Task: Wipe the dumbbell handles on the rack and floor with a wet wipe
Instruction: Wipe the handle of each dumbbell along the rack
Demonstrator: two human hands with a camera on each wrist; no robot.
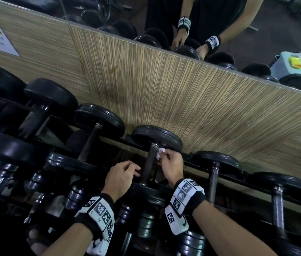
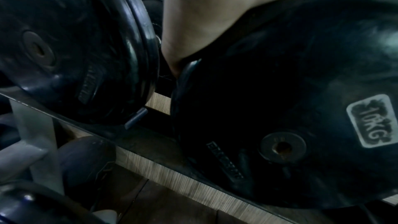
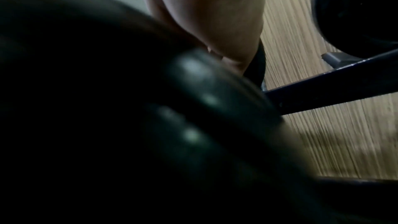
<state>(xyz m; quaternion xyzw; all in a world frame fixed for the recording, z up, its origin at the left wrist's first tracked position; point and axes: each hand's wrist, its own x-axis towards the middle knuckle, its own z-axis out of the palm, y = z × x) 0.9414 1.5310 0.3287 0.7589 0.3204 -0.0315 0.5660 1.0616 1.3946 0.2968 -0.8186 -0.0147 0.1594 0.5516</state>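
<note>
Right hand [image 1: 171, 166] pinches a crumpled white wet wipe [image 1: 159, 154] against the dark metal handle [image 1: 150, 163] of a black rubber-plated dumbbell [image 1: 156, 138] on the black steel rack [image 1: 210, 169], up by the far plate. Left hand [image 1: 121, 179] sits just left of that handle, fingers loosely curled, holding nothing we can make out. We see narrow gaps on either side of the handle, with neighbouring dumbbells close by; the far plate nearly meets the striped wood-grain wall panel [image 1: 164, 89]. Near plate [image 2: 290, 108] reads "10KG" on a worn grey label [image 2: 369, 120]; other embossed lettering is unreadable. We count five upper-row handles in the head view. A mirror [image 1: 220, 15] above shows both wrists.
</note>
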